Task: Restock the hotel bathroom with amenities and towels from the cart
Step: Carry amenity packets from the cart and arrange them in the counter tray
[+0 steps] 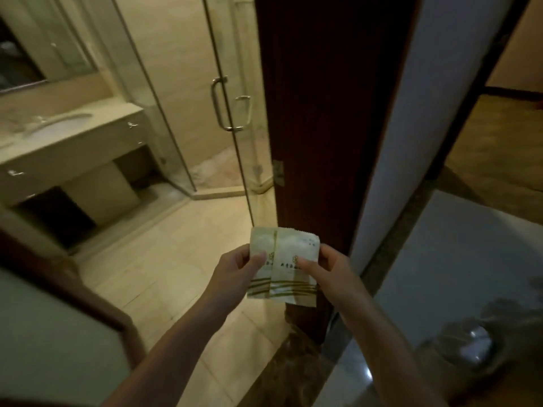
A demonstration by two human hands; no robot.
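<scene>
Two packets (293, 248), cream with olive stripes near the bottom, overlap side by side, held upright in the air at the bathroom threshold. The left hand (235, 271) pinches their left edge, thumb on the front. The right hand (332, 268) pinches the right edge the same way, so both hands are clamped on the pair. Below them lies the pale tiled floor (182, 259), and just behind stands the edge of a dark wooden door (323, 113). Farther in is a glass shower door (188, 69) with a metal handle (219, 104). Off to the left is a pale desk (88, 139) with a sunken sink (55, 126), and above it a mirror (44, 48).
</scene>
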